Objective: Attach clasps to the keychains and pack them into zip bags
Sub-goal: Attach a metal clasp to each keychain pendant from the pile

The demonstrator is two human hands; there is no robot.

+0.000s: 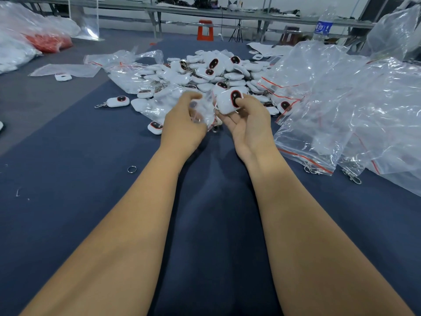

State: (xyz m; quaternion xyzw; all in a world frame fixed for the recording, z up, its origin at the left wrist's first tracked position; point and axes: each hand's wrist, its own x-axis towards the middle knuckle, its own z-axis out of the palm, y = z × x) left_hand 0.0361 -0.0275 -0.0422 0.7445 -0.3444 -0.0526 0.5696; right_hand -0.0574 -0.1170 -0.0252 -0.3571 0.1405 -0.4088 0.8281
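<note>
My right hand (247, 120) grips a white keychain (227, 101) with a dark oval ringed in red, thumb pressed on its face. Its metal clasp hangs below, between my two hands. My left hand (183, 123) pinches a small clear zip bag (202, 115), held just left of the keychain. Behind both hands lies a heap of white keychains (211, 71), some inside bags. One loose keychain with a clasp (117, 101) lies to the left on the blue cloth, and another (155, 127) sits beside my left wrist.
A stack of clear zip bags with red strips (337, 115) covers the right side. Loose metal clasps (352, 176) lie at its front edge, and a split ring (132, 169) lies left of my forearm. A bag of red items (49, 42) and a water bottle (323, 23) stand at the back.
</note>
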